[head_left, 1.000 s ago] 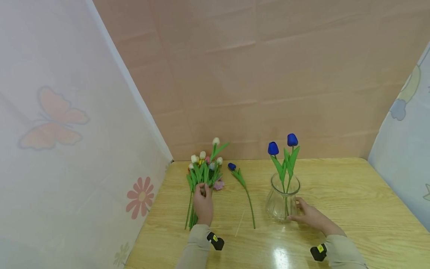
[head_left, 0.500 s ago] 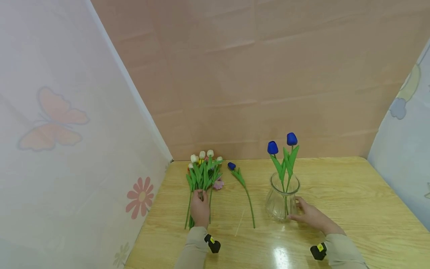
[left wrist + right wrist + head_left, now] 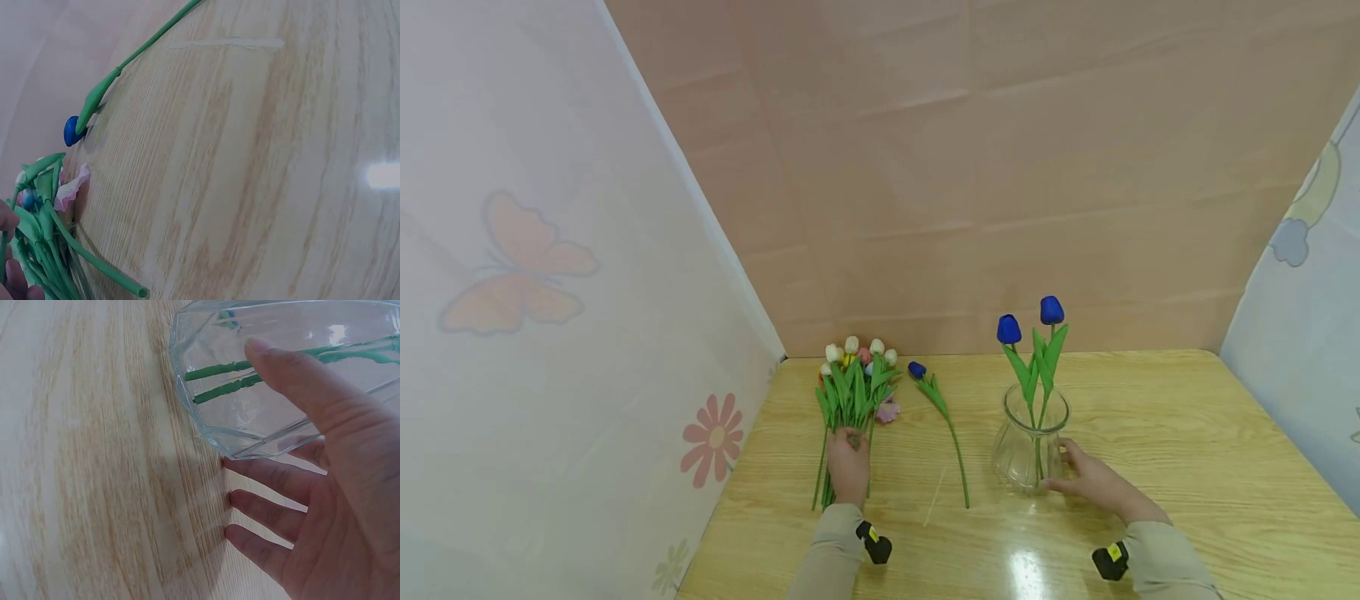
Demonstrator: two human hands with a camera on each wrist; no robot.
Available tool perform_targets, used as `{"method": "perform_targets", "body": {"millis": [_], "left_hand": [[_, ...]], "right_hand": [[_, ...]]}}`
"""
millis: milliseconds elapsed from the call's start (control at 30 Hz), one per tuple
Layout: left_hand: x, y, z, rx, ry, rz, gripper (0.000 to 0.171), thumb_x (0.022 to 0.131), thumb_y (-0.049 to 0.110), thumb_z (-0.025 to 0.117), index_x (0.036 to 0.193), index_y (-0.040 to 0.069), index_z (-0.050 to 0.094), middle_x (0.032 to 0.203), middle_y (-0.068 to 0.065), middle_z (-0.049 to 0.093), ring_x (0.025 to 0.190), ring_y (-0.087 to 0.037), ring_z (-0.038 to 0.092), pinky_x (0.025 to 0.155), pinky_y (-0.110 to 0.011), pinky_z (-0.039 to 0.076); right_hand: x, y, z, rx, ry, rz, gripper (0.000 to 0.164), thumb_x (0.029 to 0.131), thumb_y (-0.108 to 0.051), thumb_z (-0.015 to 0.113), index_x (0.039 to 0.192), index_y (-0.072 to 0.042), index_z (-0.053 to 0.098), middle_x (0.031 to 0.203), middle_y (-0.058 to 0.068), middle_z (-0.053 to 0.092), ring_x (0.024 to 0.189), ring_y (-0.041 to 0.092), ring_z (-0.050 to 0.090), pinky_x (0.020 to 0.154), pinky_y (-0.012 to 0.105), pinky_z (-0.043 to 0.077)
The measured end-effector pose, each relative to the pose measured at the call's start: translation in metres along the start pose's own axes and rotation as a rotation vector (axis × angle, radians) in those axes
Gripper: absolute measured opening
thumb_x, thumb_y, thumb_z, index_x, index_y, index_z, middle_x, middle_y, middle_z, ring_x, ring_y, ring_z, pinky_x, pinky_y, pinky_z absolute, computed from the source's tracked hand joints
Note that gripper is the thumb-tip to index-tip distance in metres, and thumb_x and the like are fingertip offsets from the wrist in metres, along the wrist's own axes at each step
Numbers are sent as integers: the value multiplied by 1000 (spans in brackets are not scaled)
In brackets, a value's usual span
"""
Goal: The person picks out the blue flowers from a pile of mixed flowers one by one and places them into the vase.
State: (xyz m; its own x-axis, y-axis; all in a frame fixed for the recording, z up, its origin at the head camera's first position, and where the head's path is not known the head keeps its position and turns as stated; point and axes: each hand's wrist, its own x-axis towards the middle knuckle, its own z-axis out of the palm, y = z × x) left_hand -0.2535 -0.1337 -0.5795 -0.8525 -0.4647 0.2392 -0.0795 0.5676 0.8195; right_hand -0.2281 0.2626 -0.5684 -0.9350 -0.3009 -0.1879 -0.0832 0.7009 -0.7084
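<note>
My left hand [image 3: 848, 471] pinches a white tulip [image 3: 877, 346] by its stem, low over a bunch of artificial flowers [image 3: 842, 392] at the left of the table. Only the fingertips of this hand appear in the left wrist view, around a green stem. My right hand [image 3: 1097, 483] holds the lower right side of a clear glass vase [image 3: 1011, 458], with the thumb on the near glass and the fingers spread along the far side and base. Two blue tulips [image 3: 1009, 330] stand in the vase, their stem ends [image 3: 219, 370] visible through the glass.
Between the bunch and the vase lies a single blue tulip [image 3: 955, 433] on the wooden table [image 3: 1187, 433]. A thin pale strip [image 3: 935, 497] is beside its stem. A pink flower [image 3: 887, 410] shows at the bunch's right edge. A brown backdrop [image 3: 1000, 208] rises behind.
My left hand has lowered towards me, and the raised white tulip has come down among the other white heads. My right hand and the vase have hardly moved.
</note>
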Motion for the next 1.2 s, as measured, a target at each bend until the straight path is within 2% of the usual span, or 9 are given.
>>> {"method": "perform_targets", "body": {"millis": [233, 433, 567, 667, 733, 867, 1000, 1200], "left_hand": [[1, -2, 0, 132, 30, 13, 10, 84, 11, 73, 90, 10, 65, 76, -3, 53, 62, -16, 49, 51, -31, 37], [1, -2, 0, 136, 24, 10, 12, 83, 8, 74, 93, 7, 67, 75, -3, 54, 61, -17, 49, 51, -32, 37], [2, 6, 2, 117, 32, 42, 11, 82, 5, 73, 92, 6, 68, 77, -4, 58, 66, -17, 53, 56, -35, 42], [0, 17, 6, 89, 13, 90, 10, 83, 3, 71, 92, 6, 68, 77, -4, 57, 66, -16, 52, 57, -33, 41], [-5, 26, 10, 65, -29, 126, 9, 85, 4, 69, 93, 7, 66, 77, -3, 54, 63, -14, 47, 56, -30, 38], [-22, 46, 15, 19, -168, 198, 9, 89, 6, 67, 95, 9, 62, 80, -2, 51, 61, -11, 41, 52, -25, 34], [-42, 62, 25, 9, -297, 225, 9, 91, 10, 65, 100, 10, 62, 82, 0, 51, 59, -8, 40, 50, -22, 34], [-62, 72, 47, 80, -413, 232, 10, 90, 12, 66, 99, 11, 61, 79, 4, 49, 57, -6, 39, 49, -21, 34]], "right_hand": [[-1, -2, 1, 7, 6, -2, 92, 86, -43, 70, 144, 9, 21, 131, 40, 46, 117, 56, 48, 93, 64, 41], [-1, -3, 0, -4, 10, -8, 93, 86, -43, 70, 144, 10, 20, 130, 40, 46, 116, 56, 48, 93, 65, 41], [1, -3, -1, -4, 11, -14, 91, 86, -42, 70, 144, 9, 21, 129, 39, 48, 116, 55, 49, 92, 64, 41], [1, -2, -1, -4, 11, -16, 91, 86, -42, 70, 144, 9, 21, 129, 38, 48, 116, 55, 50, 92, 64, 41], [1, -1, -1, -2, 10, -19, 91, 87, -42, 70, 144, 10, 21, 129, 39, 48, 116, 56, 49, 92, 65, 41], [0, 0, 1, 4, 14, -15, 92, 86, -42, 70, 144, 9, 21, 130, 39, 47, 117, 56, 48, 93, 65, 40], [0, 0, 0, -4, 13, -17, 92, 86, -42, 70, 144, 9, 21, 130, 39, 47, 116, 56, 48, 93, 65, 40], [0, 0, 0, 0, 7, -16, 92, 86, -42, 70, 144, 9, 20, 131, 39, 47, 117, 56, 49, 93, 65, 40]]}}
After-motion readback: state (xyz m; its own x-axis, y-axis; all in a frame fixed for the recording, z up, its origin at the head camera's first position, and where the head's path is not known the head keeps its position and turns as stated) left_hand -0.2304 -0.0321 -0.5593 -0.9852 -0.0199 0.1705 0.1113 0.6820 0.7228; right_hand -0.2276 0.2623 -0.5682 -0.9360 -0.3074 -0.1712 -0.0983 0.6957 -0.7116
